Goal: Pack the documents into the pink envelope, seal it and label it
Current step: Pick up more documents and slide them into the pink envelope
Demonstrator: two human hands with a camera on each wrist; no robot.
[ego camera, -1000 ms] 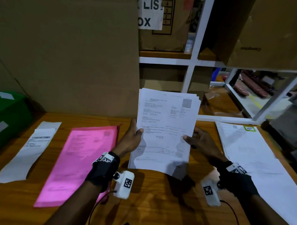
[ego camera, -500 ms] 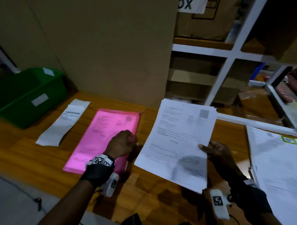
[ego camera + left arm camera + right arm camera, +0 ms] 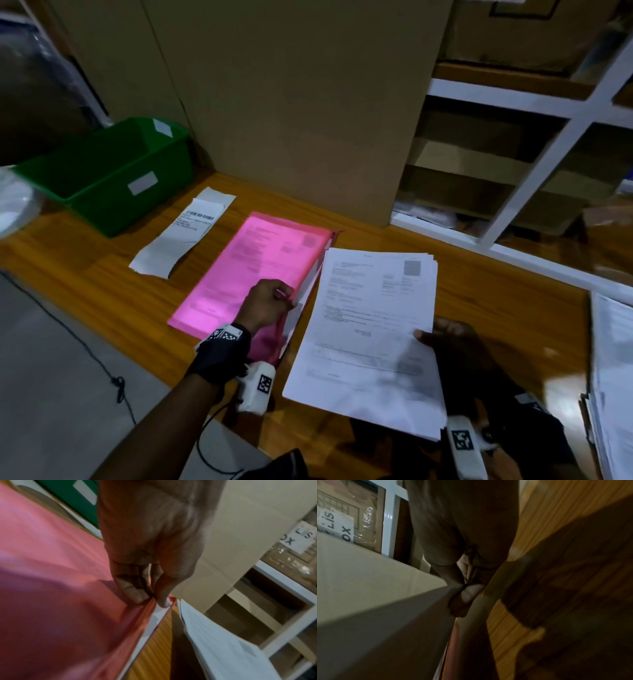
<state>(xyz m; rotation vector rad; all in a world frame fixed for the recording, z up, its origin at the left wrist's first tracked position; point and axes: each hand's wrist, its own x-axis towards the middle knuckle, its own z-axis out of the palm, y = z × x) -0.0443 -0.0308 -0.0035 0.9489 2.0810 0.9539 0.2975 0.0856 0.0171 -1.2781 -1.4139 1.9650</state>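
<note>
The pink envelope (image 3: pixel 246 274) lies flat on the wooden table, with white paper showing at its right edge. My left hand (image 3: pixel 270 301) pinches the envelope's right edge and lifts the upper layer; thumb and fingers meet on the pink edge (image 3: pixel 155 599). A stack of printed white documents (image 3: pixel 373 329) hangs just right of the envelope, above the table. My right hand (image 3: pixel 445 346) holds the stack by its right side, thumb on top. In the right wrist view the fingers (image 3: pixel 465 599) curl under the paper (image 3: pixel 385 622). A long white label strip (image 3: pixel 185 236) lies left of the envelope.
A green plastic bin (image 3: pixel 106 171) stands at the table's back left. A tall cardboard box (image 3: pixel 291 102) rises behind the envelope. White shelving (image 3: pixel 513 164) fills the right background. Another pile of white papers (image 3: pixel 613 377) sits at the table's right edge.
My left hand let go of the documents, moved left to the pink envelope and now lifts its right edge. My right hand carried the stack lower, beside the envelope.
</note>
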